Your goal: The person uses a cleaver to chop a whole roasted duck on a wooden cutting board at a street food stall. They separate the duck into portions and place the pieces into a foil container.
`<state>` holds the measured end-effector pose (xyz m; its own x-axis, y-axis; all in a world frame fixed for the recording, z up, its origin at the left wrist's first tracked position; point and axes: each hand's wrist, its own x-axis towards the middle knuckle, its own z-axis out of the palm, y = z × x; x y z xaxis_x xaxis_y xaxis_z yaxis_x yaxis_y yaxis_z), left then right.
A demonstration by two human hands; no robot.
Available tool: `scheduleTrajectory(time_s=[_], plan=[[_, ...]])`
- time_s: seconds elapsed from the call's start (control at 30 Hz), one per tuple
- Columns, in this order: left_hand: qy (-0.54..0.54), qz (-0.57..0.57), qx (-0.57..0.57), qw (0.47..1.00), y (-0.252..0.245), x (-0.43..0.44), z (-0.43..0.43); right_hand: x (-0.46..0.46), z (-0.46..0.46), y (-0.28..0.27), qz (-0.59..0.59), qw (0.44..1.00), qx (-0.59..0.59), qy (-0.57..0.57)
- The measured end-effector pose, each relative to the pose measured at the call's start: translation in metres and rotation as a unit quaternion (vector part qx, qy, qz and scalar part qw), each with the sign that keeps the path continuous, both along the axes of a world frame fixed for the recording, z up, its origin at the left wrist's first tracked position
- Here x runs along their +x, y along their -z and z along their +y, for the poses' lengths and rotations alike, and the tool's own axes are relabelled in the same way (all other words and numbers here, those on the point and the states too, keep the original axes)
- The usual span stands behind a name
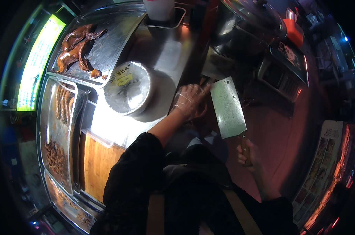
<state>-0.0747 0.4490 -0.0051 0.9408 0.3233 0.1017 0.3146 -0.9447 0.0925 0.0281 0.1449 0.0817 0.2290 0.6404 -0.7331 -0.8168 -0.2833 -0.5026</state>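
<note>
My right hand (pixel 249 155) grips the wooden handle of a cleaver (pixel 228 108), whose broad steel blade points away from me above the floor. My left hand (pixel 189 98), in a clear plastic glove, is at the edge of the steel counter (pixel 171 53). Its fingertips reach close to the blade's far corner; whether they touch it, or hold anything, I cannot tell. A reddish loop, perhaps a handle, shows dimly just below that hand. Left of it stands a round container (pixel 129 88) covered with a printed plastic bag.
Roasted poultry (pixel 74 51) lies on a steel tray (pixel 107 38); sausages (pixel 64 102) and small meat pieces (pixel 55 158) fill another. A wooden cutting board (pixel 99 164) is at left. Beyond the blade stand a large lidded pot (pixel 239 32), an orange box (pixel 293 32) and a keypad device (pixel 278 79).
</note>
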Motion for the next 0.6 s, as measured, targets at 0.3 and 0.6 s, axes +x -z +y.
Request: scheduleTrajectory(time_s=[0.3,0.6], plan=[[-0.099,-0.002,-0.416,0.904,0.008,0.030,0.014,-0.015,-0.010,-0.013,-0.312,0.945,-0.012,-0.093],[0.010,-0.100,-0.632,0.768,0.054,0.018,0.008,-0.029,-0.005,-0.007,-0.355,0.925,-0.014,-0.133]])
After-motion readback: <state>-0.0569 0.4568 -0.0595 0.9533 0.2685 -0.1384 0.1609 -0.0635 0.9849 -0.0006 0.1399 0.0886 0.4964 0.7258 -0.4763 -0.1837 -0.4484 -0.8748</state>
